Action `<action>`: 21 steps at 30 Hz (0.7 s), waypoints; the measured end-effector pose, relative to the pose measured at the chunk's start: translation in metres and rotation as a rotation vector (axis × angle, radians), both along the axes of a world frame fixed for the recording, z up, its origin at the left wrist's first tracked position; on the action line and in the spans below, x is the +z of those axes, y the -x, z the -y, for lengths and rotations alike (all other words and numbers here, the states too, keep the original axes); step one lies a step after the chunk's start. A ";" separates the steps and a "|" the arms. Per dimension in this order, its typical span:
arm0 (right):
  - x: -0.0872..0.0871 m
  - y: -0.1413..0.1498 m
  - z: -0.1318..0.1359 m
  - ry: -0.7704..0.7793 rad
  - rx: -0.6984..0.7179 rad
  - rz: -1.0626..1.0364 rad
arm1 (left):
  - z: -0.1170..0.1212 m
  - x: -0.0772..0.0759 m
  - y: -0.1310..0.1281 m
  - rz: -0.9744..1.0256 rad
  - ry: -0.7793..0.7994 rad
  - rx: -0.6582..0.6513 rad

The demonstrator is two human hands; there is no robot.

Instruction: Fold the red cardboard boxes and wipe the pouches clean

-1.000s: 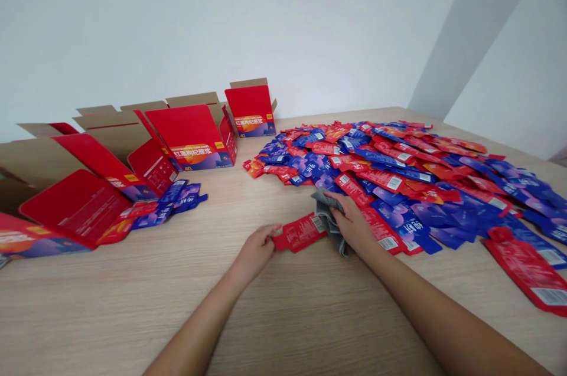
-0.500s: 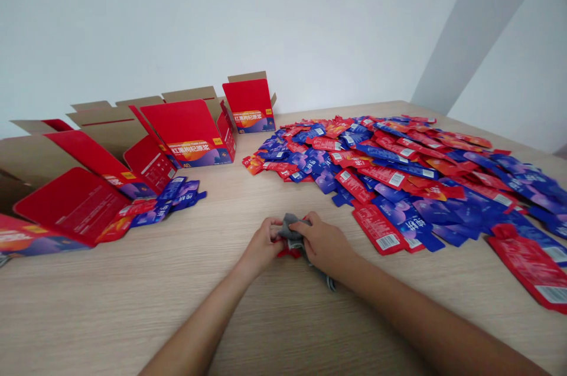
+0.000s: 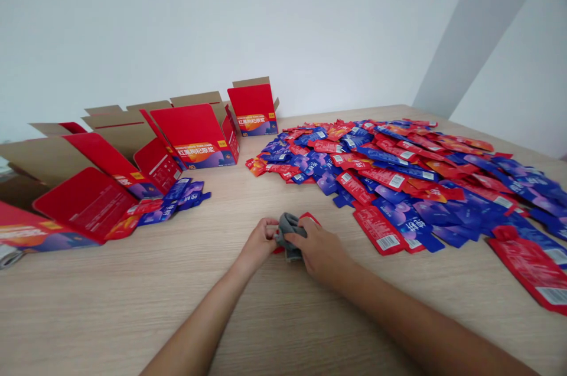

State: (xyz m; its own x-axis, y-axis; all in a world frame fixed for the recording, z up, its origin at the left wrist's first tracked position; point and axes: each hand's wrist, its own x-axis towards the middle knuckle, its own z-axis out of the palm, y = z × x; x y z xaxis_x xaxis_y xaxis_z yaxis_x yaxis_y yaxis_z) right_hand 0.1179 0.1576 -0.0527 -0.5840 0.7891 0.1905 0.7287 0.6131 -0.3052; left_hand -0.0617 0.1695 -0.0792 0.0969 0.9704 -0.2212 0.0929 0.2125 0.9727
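So dead center of the frame, a bit below the middle, you've got both hands bunched together on the desk (image 3: 283, 317). Your right hand (image 3: 319, 252) is curled around a grey cloth (image 3: 287, 228), pressing it down onto a red pouch (image 3: 309, 218) that only peeks out at the cloth's upper right, and your left hand (image 3: 257, 244) pinches the near end of that pouch at the cloth's left edge. Looks to me like these pouches are light, flat and floppy with a glossy skin, so they'd probably slide if you only push on the face; the sealed edges or the narrow spout end seem like the safest spots to pinch. The cloth is soft and scrunches easily, so a loose wad in the palm works. Everything else sits well apart: the big pile of red and blue pouches (image 3: 398, 169) fills the right half, the open red cartons (image 3: 190, 137) line the left side, and a few loose pouches (image 3: 172, 202) lie just in front of them.
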 end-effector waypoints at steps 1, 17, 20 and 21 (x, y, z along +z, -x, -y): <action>-0.001 -0.003 -0.004 0.015 -0.018 0.025 | 0.000 0.000 0.000 -0.016 -0.010 -0.004; -0.010 -0.049 -0.040 -0.014 -0.390 0.084 | -0.028 0.021 0.091 0.199 -0.316 1.013; -0.010 -0.050 -0.042 -0.009 -0.393 0.067 | -0.030 0.017 0.082 0.069 -0.482 0.963; -0.010 -0.049 -0.042 -0.009 -0.396 0.062 | -0.034 0.013 0.076 -0.002 -0.513 0.876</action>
